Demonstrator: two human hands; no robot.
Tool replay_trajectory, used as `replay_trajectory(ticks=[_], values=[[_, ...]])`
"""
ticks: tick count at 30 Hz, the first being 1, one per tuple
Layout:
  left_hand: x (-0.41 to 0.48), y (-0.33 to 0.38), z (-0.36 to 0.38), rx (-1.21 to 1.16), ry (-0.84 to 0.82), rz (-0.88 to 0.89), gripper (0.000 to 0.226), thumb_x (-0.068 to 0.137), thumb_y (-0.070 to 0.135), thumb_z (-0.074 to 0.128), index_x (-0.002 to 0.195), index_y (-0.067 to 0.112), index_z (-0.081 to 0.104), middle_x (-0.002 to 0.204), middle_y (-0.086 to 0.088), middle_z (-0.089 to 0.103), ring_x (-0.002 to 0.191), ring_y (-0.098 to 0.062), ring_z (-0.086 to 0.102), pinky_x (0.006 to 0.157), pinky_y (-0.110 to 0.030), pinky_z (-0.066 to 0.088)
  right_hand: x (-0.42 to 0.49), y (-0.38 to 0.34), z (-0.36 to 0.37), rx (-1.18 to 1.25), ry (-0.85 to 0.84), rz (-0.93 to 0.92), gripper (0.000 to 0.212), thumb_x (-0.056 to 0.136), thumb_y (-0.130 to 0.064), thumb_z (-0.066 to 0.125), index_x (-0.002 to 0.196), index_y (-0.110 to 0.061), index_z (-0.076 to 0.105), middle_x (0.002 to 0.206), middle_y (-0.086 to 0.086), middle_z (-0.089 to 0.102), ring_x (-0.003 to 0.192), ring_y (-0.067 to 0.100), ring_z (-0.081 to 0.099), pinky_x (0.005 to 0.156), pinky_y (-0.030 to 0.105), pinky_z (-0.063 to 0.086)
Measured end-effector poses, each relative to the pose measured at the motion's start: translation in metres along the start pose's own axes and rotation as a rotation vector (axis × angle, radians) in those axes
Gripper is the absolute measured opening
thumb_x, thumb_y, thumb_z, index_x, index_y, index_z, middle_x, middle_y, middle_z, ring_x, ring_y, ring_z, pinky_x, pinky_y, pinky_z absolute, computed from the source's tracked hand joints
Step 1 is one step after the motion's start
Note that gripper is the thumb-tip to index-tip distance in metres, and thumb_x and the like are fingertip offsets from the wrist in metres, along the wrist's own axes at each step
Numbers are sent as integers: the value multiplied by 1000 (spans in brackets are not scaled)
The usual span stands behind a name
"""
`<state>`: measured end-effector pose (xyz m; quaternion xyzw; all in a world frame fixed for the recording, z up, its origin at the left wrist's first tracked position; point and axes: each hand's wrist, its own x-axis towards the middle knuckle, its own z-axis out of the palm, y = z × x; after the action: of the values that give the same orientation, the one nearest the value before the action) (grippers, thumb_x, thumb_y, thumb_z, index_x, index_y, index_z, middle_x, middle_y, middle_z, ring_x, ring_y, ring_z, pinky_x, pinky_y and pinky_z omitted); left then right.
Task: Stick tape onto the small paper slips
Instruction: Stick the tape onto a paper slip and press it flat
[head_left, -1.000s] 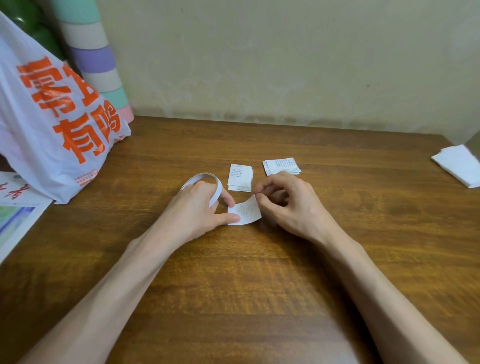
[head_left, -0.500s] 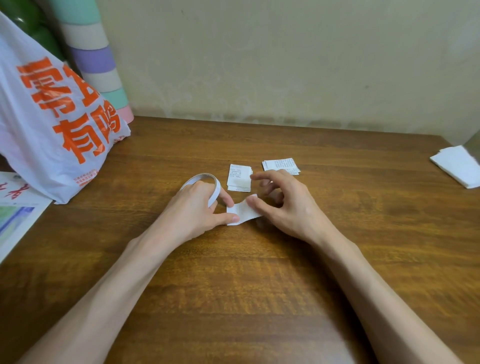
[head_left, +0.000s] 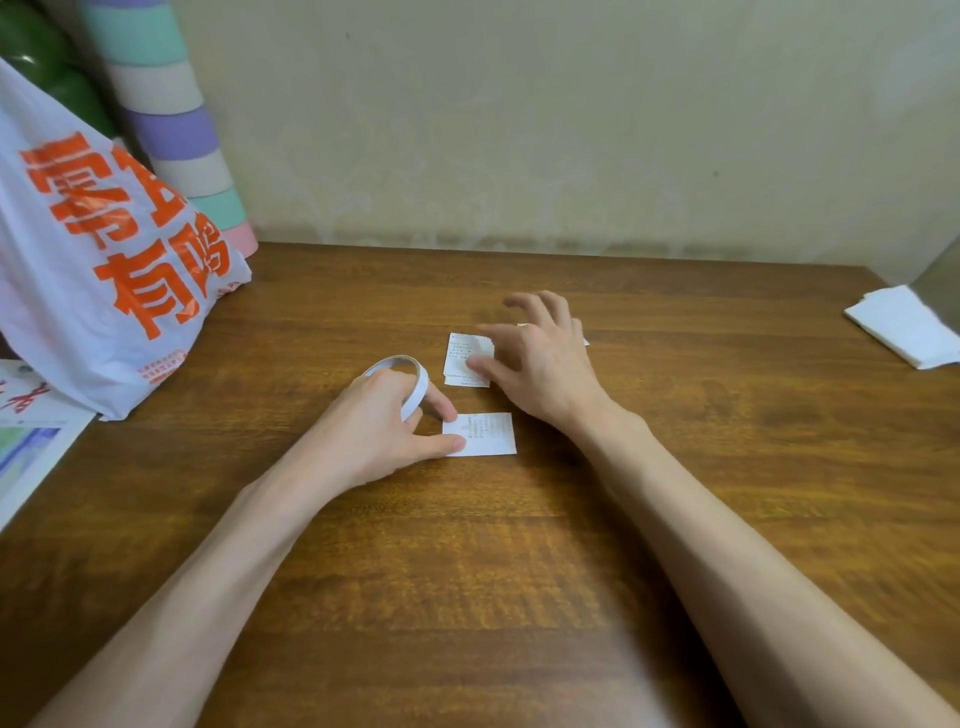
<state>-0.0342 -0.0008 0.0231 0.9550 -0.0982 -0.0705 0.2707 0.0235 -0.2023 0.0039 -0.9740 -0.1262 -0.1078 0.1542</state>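
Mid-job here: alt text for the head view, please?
The left hand grips a white tape roll and touches a small printed paper slip on the brown wooden table; the open right hand hovers over a slip stack.

On the table (head_left: 519, 545), a paper slip (head_left: 488, 434) lies before a slip stack (head_left: 462, 358), the tape roll (head_left: 396, 359) just left.

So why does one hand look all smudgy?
Head view: the right hand is blurred, likely from moving, above the stack of slips; the left hand, gripping the tape roll with its thumb on the near slip, looks sharp.
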Motion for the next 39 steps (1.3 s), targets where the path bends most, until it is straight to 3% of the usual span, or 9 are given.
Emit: replay_trajectory(ticks=[6, 11, 16, 19, 27, 32, 34, 36, 39], values=[[4, -4, -1, -114, 130, 33, 21, 82, 50, 82, 94, 36, 73, 55, 2, 57, 46, -6, 47, 56, -24, 40, 0, -2, 7, -39, 4, -17, 31, 99, -49, 65, 121, -32, 78, 152, -3, 52, 149, 29, 24, 106, 44, 25], [3, -9, 0, -162, 220, 49, 18, 86, 45, 81, 97, 32, 74, 50, -1, 51, 44, -8, 43, 58, -25, 42, 1, -7, 11, -80, 63, -14, 29, 98, -46, 68, 117, -28, 81, 136, -4, 63, 140, 28, 34, 89, 33, 17], [5, -10, 2, -157, 229, 40, 17, 87, 43, 80, 98, 31, 74, 47, 6, 47, 43, -8, 42, 59, -27, 46, 1, -8, 5, -66, 54, -7, 37, 96, -49, 69, 127, -30, 76, 145, 2, 58, 141, 27, 35, 102, 40, 30], [5, -10, 3, -142, 219, 34, 17, 88, 43, 80, 99, 31, 73, 50, 3, 51, 44, -8, 44, 60, -28, 48, -1, -9, 0, -86, -30, 27, 38, 100, -51, 63, 132, -32, 72, 159, 2, 45, 149, 29, 25, 112, 46, 26], [4, -5, 2, -125, 278, 18, 18, 90, 42, 78, 102, 29, 74, 53, 2, 55, 48, -11, 50, 69, -36, 59, 0, -9, 12, -50, 62, 28, 32, 97, -47, 69, 121, -27, 80, 136, -2, 66, 140, 28, 36, 102, 41, 29], [4, -7, 2, -168, 390, 26, 24, 92, 37, 77, 71, 37, 66, 74, 5, 74, 62, -9, 66, 78, -35, 58, -3, -4, 19, 105, 200, -25, 24, 97, -37, 72, 116, -25, 82, 114, 0, 75, 102, 25, 50, 87, 35, 40], [5, -8, 1, -189, 436, 21, 12, 92, 40, 76, 87, 30, 78, 82, 14, 74, 71, -4, 67, 73, -24, 52, -5, -5, 18, 176, 227, -47, 23, 96, -36, 73, 115, -25, 82, 106, -2, 76, 92, 20, 45, 78, 30, 36], [5, -7, 2, -218, 473, 6, 31, 92, 48, 73, 109, 23, 80, 87, 16, 75, 73, 0, 65, 73, -18, 47, -9, -8, 14, 245, 240, -78, 25, 96, -39, 72, 115, -27, 82, 103, -5, 76, 90, 18, 47, 75, 29, 36], [2, -5, 3, -413, 453, -38, 41, 92, 57, 69, 118, 25, 77, 70, 5, 75, 55, -3, 63, 83, -30, 55, -21, -11, 6, 356, 203, -156, 25, 97, -40, 70, 118, -31, 80, 101, -9, 79, 89, 14, 57, 78, 29, 44]])
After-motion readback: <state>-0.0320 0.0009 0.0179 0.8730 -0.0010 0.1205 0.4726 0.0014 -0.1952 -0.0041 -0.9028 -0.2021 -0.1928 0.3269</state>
